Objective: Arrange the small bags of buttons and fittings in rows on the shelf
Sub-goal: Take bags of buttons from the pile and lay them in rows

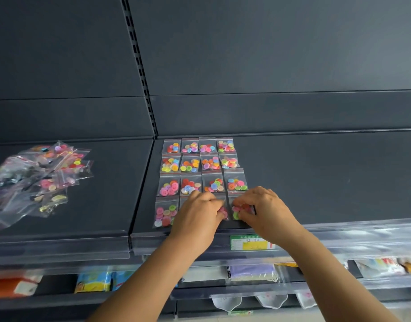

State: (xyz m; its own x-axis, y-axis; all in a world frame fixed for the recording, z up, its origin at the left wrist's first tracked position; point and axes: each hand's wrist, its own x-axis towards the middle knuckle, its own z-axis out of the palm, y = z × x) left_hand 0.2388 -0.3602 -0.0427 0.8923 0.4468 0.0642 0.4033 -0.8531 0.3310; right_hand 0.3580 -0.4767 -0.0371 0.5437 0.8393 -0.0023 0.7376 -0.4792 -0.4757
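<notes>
Small clear zip bags of coloured buttons lie in neat rows (201, 162) on the dark shelf (316, 177). In the front row, one bag (165, 212) lies free at the left. My left hand (197, 217) covers the second bag and its fingertips pinch a bag of pink buttons (223, 212). My right hand (265, 212) pinches the bag of red and green buttons (239, 211) at the row's right end. Both hands have curled fingers resting on the shelf.
A loose heap of unsorted bags (39, 180) lies on the neighbouring shelf panel to the left. A clear price rail with a green and yellow label (251, 242) runs along the shelf's front edge. Lower shelves hold packaged goods (95, 281).
</notes>
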